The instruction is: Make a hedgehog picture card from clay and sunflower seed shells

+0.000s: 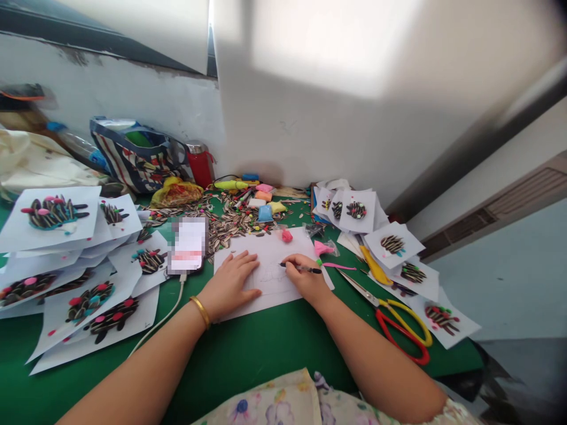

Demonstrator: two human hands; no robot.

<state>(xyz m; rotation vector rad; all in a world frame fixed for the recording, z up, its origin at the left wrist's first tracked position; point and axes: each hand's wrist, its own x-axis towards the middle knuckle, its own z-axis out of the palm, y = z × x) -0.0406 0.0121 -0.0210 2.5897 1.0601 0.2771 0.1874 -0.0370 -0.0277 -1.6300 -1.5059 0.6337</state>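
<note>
A white sheet of paper (266, 251) lies on the green table in front of me, with a faint line drawing near its middle. My left hand (233, 283) rests flat on the sheet's left part, fingers spread and holding nothing. Between the fingers of my right hand (306, 278) is a pen (312, 270) with a dark end, its tip at the drawing. Just above the drawing, a lump of pink-red clay (287, 236) sits on the sheet. A pink clay packet (325, 248) lies by the sheet's right edge.
Large scissors (381, 302) with red and yellow handles lie at right. Stacks of sheets decorated with seeds (71, 212) stand at left, and more cards (394, 241) at right. A phone (188, 245) with a cable, loose sunflower seeds (221, 227) and a red bottle (200, 165) are behind.
</note>
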